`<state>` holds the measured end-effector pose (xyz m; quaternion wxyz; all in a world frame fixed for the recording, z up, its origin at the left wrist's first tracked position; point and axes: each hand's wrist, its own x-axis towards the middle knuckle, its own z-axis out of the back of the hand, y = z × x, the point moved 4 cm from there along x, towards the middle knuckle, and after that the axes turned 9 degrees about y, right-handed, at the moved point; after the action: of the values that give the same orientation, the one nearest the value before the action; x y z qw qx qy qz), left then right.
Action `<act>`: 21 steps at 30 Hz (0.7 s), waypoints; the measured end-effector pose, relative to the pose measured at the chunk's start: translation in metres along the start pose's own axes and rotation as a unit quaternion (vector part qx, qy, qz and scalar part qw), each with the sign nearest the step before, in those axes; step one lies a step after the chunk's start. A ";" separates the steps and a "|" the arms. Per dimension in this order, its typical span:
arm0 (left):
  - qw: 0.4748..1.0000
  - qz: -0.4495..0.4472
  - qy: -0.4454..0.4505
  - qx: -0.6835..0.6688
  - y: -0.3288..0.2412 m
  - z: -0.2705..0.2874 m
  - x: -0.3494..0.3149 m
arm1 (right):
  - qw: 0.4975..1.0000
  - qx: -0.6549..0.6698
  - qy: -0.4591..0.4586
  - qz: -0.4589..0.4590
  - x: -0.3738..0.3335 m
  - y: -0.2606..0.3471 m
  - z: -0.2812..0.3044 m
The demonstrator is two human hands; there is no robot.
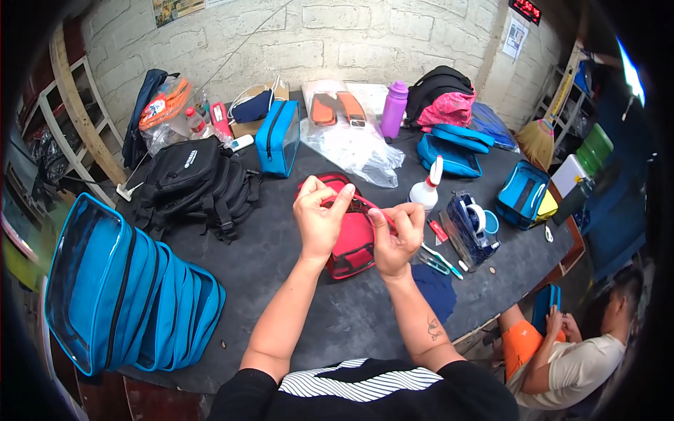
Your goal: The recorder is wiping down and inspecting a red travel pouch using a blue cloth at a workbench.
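A small red bag point(351, 245) with dark trim lies on the dark table in front of me, with a dark panel showing near its far end. My left hand point(318, 219) is closed, thumb and fingers pinching the red edge at the bag's far side. Opposite it, my right hand point(397, 235) is closed too, pinching the same red edge. The stretch of edge between my two thumbs looks taut and raised. My fingers hide part of the bag's far half.
Clear-fronted blue bags point(151, 295) stand in a row at left, behind them a black backpack point(200, 179). Right of my hands are a white spray bottle point(423, 192), a clear pouch point(469, 235) and a toothbrush point(442, 261). Another person point(572, 351) sits at lower right holding a blue bag.
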<state>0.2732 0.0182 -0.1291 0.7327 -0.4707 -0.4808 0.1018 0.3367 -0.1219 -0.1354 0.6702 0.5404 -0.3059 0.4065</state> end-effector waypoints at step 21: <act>0.670 0.418 0.282 -0.545 0.121 0.030 -0.013 | 0.691 0.588 0.255 -0.334 0.024 -0.080 -0.003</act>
<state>0.2792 0.0932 -0.2299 0.3282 -0.9440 0.0257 -0.0205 0.4182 -0.1204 -0.1541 0.3590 0.7662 0.3793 0.3744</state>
